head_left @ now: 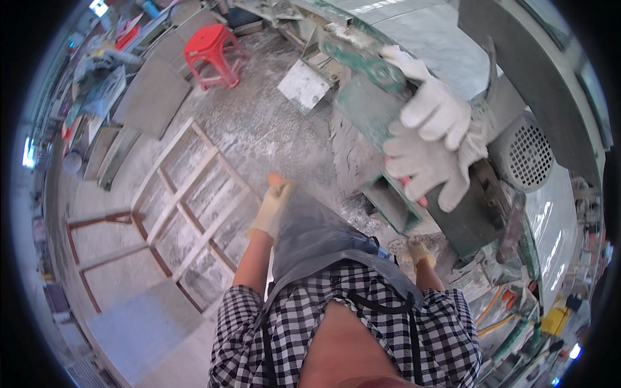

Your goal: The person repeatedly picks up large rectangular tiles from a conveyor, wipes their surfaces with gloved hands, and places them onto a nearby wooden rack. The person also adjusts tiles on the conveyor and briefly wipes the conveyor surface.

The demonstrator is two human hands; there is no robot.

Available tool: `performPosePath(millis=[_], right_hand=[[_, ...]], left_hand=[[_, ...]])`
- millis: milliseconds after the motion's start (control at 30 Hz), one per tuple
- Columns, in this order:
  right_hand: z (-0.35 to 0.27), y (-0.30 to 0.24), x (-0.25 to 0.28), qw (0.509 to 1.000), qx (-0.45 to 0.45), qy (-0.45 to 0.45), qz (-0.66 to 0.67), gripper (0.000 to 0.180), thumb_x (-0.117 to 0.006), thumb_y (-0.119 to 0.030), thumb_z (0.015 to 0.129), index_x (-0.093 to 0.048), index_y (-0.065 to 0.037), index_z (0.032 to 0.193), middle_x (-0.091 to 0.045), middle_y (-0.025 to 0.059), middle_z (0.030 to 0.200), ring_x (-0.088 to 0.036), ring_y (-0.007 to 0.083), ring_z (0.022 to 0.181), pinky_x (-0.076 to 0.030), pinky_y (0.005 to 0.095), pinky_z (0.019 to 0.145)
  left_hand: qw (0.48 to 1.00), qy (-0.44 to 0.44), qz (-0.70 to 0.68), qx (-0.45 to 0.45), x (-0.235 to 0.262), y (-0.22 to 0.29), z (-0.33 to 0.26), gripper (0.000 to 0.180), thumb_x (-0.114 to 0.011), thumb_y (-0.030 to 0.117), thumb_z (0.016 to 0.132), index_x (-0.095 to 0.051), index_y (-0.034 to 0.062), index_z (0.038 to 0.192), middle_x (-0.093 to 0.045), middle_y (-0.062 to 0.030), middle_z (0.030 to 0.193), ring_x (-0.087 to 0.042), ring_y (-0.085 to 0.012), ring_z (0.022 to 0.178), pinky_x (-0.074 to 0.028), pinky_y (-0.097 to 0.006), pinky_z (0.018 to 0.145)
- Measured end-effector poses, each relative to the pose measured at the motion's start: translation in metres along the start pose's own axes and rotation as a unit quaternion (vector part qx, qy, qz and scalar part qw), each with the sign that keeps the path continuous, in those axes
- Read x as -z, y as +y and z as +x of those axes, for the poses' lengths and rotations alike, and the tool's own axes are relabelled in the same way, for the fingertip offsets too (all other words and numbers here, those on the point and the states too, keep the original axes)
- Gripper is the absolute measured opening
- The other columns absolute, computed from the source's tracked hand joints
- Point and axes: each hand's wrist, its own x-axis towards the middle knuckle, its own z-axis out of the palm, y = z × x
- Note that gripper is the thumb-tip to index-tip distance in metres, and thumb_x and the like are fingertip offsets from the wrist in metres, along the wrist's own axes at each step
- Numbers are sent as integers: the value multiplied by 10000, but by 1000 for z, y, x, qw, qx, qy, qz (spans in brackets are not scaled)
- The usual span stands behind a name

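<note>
My left hand (272,205), in a cream glove, is low at the left edge of my grey apron (310,223). Its fingers look curled, and a small orange patch shows at their tips; what they hold, if anything, I cannot make out. Down by my right side is my right hand (422,252), also in a pale glove, small in view and its fingers unclear. It is close to the green machine's open rectangular tube (396,205). White work gloves (435,107) lie on the green machine (372,107), fingers spread, apart from both my hands.
A wooden frame (187,191) with crossbars lies on the left, beside brown-edged panels (139,326). A red stool (210,55) stands at the far left on the dusty floor (259,123). To the right are a perforated round cover (529,154) and yellow and green hoses (495,317).
</note>
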Motion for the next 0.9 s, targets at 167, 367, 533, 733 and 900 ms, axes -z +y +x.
performPosePath(millis=[167,367,533,733,900], right_hand=[[-13,-19,-51,997,-72,6,25,453,-538,-413,979,-695,-66,1224,-695,202,1221,-651,392,1150,-494,490,996],[68,-140,-144,987,142,-20,-76,427,-562,-390,952,-727,-21,1090,-721,224,1072,-678,401,1017,-516,502,906],[111,-282,-123,988,81,61,121,511,-499,-420,936,-730,11,1085,-706,284,1146,-648,459,1142,-486,534,1000],[114,-376,-114,990,60,26,128,495,-479,-406,927,-731,-6,1071,-709,282,1118,-649,478,1086,-497,518,964],[176,-450,-107,978,60,72,189,437,-530,-394,965,-716,0,951,-756,213,884,-742,345,783,-558,467,724]], left_hand=[[994,-102,41,-8,20,23,139,421,-637,340,1045,-691,-1,1286,-733,-73,1146,-633,-163,1135,-470,-320,999],[982,-67,151,-88,177,11,218,433,-626,355,1004,-724,-7,1220,-737,-62,1097,-625,-140,977,-488,-299,889],[981,25,121,152,324,-36,262,375,-624,308,992,-720,-9,1168,-721,-102,1062,-635,-201,1032,-496,-361,927],[968,48,157,187,390,-90,304,362,-628,355,981,-722,7,1015,-726,-95,899,-659,-190,821,-525,-353,761],[970,-3,111,215,375,-53,363,346,-658,324,967,-704,9,1105,-674,-20,957,-576,-132,898,-484,-319,836]])
